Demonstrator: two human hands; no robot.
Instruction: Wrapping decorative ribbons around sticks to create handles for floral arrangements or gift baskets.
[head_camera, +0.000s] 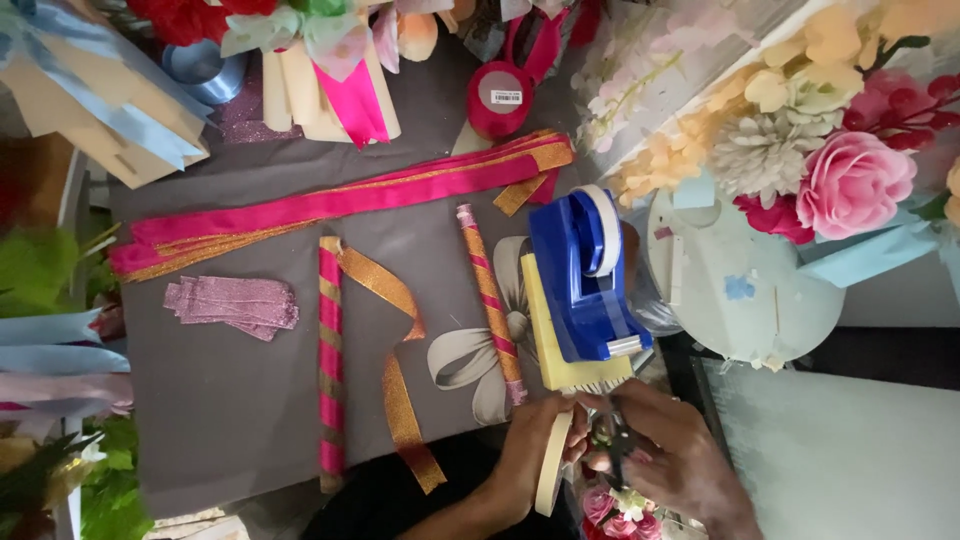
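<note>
A cream tape roll (552, 462) sits at the bottom edge of my head view, pinched on edge in my left hand (528, 450). My right hand (672, 462) is clenched around dark scissors (617, 440) beside it, just below a blue tape dispenser (585, 275) on the grey mat (230, 400).

Looking almost straight down from a head-worn camera onto the grey surface (240, 400), from close above. Taking in both hands at the bottom edge, a blue tape dispenser (585, 280) near centre, and flower arrangements crowding the top and right edges. Working from this single view only.
</note>
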